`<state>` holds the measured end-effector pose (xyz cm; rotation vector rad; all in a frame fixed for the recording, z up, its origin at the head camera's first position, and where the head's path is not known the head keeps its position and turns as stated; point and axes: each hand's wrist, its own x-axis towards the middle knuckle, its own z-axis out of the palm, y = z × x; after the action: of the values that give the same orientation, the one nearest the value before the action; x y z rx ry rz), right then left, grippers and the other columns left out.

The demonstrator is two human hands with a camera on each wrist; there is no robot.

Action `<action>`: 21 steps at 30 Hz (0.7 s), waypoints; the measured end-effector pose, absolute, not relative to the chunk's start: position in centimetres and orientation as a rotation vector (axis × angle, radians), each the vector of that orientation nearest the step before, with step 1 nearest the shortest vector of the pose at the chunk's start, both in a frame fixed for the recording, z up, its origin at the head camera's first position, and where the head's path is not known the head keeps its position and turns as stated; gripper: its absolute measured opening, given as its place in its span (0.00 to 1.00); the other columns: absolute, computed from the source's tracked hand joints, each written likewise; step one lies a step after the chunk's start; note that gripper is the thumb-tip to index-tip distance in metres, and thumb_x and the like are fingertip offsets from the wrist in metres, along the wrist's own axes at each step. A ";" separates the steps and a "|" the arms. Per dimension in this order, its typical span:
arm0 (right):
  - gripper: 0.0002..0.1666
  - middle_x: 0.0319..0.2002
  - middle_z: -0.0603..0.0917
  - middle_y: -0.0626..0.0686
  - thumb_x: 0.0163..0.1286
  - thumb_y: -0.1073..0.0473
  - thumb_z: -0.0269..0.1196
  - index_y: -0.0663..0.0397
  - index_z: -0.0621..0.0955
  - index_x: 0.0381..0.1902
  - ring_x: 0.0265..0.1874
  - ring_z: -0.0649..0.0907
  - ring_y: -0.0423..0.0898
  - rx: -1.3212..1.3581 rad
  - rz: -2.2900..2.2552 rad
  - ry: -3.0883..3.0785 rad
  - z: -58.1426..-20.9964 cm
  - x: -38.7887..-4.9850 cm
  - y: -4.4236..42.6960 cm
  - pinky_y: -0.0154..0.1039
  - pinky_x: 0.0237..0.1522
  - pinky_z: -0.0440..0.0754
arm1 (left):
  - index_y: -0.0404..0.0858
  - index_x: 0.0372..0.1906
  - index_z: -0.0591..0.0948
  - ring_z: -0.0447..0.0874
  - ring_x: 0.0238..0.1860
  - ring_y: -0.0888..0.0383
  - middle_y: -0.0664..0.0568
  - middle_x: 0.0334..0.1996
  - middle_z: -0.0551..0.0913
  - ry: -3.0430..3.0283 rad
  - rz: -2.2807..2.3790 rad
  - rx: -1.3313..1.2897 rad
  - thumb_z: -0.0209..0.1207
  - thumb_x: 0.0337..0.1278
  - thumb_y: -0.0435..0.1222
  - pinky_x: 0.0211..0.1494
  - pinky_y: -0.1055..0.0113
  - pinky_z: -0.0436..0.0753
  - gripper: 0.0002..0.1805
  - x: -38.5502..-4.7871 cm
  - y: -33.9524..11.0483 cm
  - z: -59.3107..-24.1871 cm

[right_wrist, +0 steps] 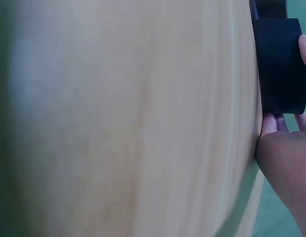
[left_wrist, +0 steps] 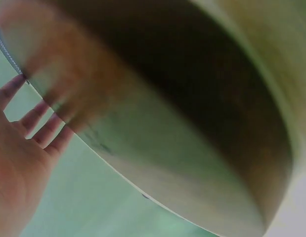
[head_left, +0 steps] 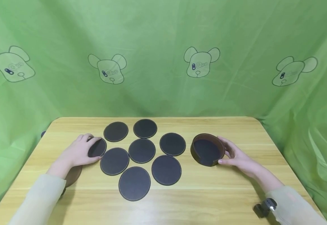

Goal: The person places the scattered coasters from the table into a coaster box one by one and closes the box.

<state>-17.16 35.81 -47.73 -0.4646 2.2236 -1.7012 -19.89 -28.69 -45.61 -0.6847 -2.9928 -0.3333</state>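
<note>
At the left of the table in the head view, my left hand (head_left: 80, 151) grips a dark round coaster (head_left: 98, 148), fingers at its far edge and thumb at its near edge. Another coaster (head_left: 74, 176) lies partly hidden beneath the left forearm. On the right, my right hand (head_left: 238, 157) holds the side of a round brown coaster holder (head_left: 196, 156) with a notch in its front wall. Its floor looks dark; whether a coaster lies inside I cannot tell. The right wrist view shows the holder's dark outer wall (right_wrist: 281, 66) with fingertips around it.
Between the hands, several dark stitched coasters lie flat and spread out, among them a near one (head_left: 134, 183) and a far one (head_left: 145, 128). They rest on a wooden table (head_left: 208, 200). A green curtain (head_left: 158, 93) with printed bear heads surrounds it.
</note>
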 end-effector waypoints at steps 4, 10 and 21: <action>0.58 0.81 0.51 0.73 0.67 0.73 0.68 0.66 0.47 0.85 0.69 0.68 0.19 -0.469 -1.699 2.232 -47.7 -17.2 35.8 0.16 0.66 0.65 | 0.38 0.71 0.77 0.76 0.60 0.31 0.32 0.59 0.77 -3.012 -0.322 -0.675 0.74 0.46 0.53 0.64 0.33 0.76 0.46 -20.2 -28.5 -45.5; 0.58 0.81 0.52 0.74 0.67 0.72 0.69 0.65 0.47 0.85 0.69 0.68 0.19 -0.465 -1.698 2.229 -47.5 -17.4 35.7 0.16 0.66 0.65 | 0.39 0.70 0.77 0.75 0.58 0.31 0.32 0.57 0.76 -3.010 -0.301 -0.665 0.75 0.41 0.54 0.61 0.32 0.77 0.47 -20.7 -28.6 -45.9; 0.59 0.81 0.49 0.77 0.67 0.70 0.70 0.66 0.47 0.85 0.67 0.70 0.20 -0.451 -1.658 2.248 -47.1 -17.4 35.7 0.16 0.65 0.66 | 0.40 0.69 0.77 0.74 0.56 0.34 0.34 0.55 0.75 -2.961 -0.311 -0.679 0.75 0.39 0.51 0.59 0.34 0.78 0.46 -20.3 -28.8 -45.1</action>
<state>-17.37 35.70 -47.07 -0.4513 2.2481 -1.6578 -20.34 -28.81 -45.10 -0.6788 -2.9608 -0.3112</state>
